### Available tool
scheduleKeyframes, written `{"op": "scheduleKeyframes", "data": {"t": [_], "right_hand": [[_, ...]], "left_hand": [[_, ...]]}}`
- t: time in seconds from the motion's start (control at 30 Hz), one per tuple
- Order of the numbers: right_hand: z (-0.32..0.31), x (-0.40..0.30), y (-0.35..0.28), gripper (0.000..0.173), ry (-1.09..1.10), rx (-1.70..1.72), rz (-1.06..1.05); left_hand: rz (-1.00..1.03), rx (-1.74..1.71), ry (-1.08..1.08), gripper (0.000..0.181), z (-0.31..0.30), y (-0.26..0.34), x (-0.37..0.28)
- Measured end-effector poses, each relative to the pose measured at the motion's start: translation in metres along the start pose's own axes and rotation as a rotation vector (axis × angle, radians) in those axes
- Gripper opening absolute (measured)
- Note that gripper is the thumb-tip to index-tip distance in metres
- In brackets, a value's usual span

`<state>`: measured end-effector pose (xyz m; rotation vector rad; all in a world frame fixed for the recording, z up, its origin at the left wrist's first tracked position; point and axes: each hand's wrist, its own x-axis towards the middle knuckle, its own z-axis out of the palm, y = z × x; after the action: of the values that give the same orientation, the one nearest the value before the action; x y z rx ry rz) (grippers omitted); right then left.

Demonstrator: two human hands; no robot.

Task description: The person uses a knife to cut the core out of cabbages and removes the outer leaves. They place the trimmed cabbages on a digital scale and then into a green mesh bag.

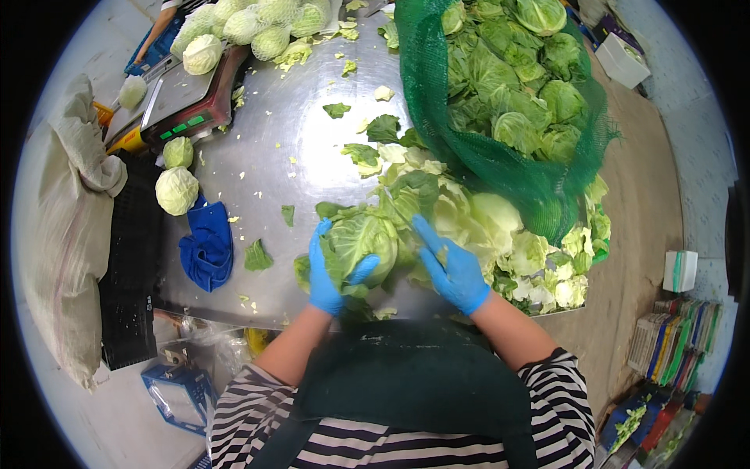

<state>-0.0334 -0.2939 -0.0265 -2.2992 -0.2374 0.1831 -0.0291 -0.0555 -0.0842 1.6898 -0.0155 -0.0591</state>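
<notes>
My left hand [326, 278], in a blue glove, grips a green cabbage [366, 243] low over the steel table [281, 176]. Several loose outer leaves still surround the head. In my gloved right hand [456, 271] is a knife [401, 212], its thin blade pointing up and left beside the cabbage; the fingers hide its handle. Pale trimmed leaves [492, 217] are heaped just beyond and to the right of that hand. Behind the heap lies an open green mesh sack [486, 155] full of untrimmed cabbages [515, 88].
At the back left, net-wrapped cabbages [272, 23] sit near a weighing scale [181, 102] bearing a bare cabbage [203, 54]. Two cabbages and a blue cloth [206, 246] lie along the left edge. A black crate [126, 264] stands beside it. Another person's arm [157, 32] shows at top left.
</notes>
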Motion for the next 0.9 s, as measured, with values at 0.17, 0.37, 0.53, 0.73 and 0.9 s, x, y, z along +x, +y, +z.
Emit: {"op": "scheduleKeyframes", "data": {"t": [0.17, 0.37, 0.53, 0.73, 0.9], "right_hand": [[0.028, -0.011, 0.023, 0.06, -0.048, -0.296, -0.137], [0.065, 0.02, 0.043, 0.052, -0.01, -0.405, -0.158], [0.066, 0.047, 0.041, 0.043, -0.145, -0.394, -0.038], [0.051, 0.083, 0.023, 0.034, -0.32, -0.45, 0.103], [0.041, 0.108, 0.036, 0.037, -0.364, -0.338, 0.211]], "left_hand": [[0.044, -0.03, -0.107, 0.098, -0.021, -0.017, 0.016], [-0.166, -0.073, -0.183, 0.067, -0.023, 0.009, 0.026], [-0.167, -0.147, -0.168, 0.058, -0.019, 0.009, 0.026], [-0.218, -0.075, -0.118, 0.075, -0.009, 0.008, 0.026], [0.53, 0.49, -0.139, 0.103, -0.008, -0.013, -0.008]]}}
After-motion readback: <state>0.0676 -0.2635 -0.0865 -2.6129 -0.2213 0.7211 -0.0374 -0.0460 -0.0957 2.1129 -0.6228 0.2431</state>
